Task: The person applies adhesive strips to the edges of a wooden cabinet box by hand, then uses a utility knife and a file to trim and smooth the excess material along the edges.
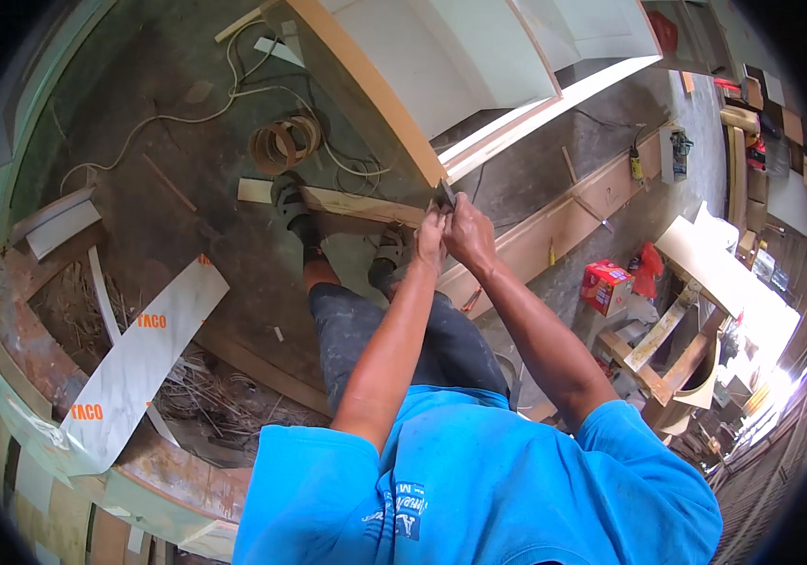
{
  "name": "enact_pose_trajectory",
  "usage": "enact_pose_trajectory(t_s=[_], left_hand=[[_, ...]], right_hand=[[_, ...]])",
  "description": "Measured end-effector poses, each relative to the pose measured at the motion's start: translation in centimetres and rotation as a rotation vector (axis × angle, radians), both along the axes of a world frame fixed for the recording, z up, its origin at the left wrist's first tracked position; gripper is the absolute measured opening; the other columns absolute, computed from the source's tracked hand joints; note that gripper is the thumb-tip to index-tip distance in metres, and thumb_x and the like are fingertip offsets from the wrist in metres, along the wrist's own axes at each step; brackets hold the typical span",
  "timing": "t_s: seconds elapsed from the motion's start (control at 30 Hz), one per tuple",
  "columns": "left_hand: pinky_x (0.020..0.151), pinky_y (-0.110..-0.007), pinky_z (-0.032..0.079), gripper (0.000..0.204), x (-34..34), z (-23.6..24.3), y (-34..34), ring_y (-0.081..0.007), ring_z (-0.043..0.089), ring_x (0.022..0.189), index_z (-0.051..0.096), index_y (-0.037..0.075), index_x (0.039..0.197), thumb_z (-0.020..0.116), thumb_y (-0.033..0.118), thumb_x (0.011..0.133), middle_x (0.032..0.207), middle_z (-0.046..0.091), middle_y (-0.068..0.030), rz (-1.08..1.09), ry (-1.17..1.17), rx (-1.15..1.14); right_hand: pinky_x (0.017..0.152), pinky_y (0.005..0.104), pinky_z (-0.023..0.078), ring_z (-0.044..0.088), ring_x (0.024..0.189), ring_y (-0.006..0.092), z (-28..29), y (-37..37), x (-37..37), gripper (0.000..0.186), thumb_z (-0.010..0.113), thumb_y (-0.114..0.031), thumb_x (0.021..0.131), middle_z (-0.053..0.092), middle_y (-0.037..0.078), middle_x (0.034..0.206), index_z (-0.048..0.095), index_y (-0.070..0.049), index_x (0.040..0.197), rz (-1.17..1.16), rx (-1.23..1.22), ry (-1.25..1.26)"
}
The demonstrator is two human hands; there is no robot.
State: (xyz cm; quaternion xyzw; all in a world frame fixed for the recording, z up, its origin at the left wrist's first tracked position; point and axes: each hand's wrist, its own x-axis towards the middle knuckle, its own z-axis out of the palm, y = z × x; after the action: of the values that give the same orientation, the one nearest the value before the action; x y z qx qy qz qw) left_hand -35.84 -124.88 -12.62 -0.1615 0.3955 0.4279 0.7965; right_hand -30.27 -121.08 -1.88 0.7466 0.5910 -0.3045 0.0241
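Both my hands are together at the near corner of a white cabinet (422, 71) with a light brown edge (375, 85). My right hand (469, 231) is closed around a small dark flat tool (446, 194), whose tip meets the cabinet's corner; its exact kind does not show. Right beside it, my left hand (430, 235) has its fingers curled in close to the tool. Whether those fingers grip the tool or the board edge is hidden.
A wooden strip (347, 201) lies by my feet, near a brown roll of edging (283, 143) and a pale cord (154, 120). To the right run a long board (554, 226) and a red box (606, 287). A marble-patterned panel (145, 367) leans at left over wood scraps.
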Motion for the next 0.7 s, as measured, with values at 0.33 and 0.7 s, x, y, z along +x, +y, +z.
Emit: enact_pose_trajectory(t_s=[0.33,0.7], left_hand=[[0.100,-0.032,0.042,0.035,-0.3,0.0,-0.2,-0.0125,0.056,0.112,0.063,0.013,0.119,0.043,0.039,0.106,0.115,0.063,0.0034,-0.080,-0.076,-0.010],[0.089,-0.035,0.049,0.036,0.0,-0.1,-0.2,-0.0184,0.061,0.098,0.062,0.010,0.113,0.044,0.039,0.102,0.105,0.064,-0.0030,-0.062,-0.039,-0.074]], right_hand=[[0.072,0.0571,0.051,0.066,0.081,0.0486,-0.9,2.2,-1.1,0.024,0.061,-0.016,0.086,0.067,0.029,0.082,0.051,0.003,0.097,0.016,-0.100,-0.105],[0.073,0.0554,0.053,0.067,0.081,0.0488,-1.6,2.4,-1.4,0.027,0.065,-0.014,0.080,0.067,0.031,0.083,0.053,0.005,0.096,0.034,-0.113,-0.105]])
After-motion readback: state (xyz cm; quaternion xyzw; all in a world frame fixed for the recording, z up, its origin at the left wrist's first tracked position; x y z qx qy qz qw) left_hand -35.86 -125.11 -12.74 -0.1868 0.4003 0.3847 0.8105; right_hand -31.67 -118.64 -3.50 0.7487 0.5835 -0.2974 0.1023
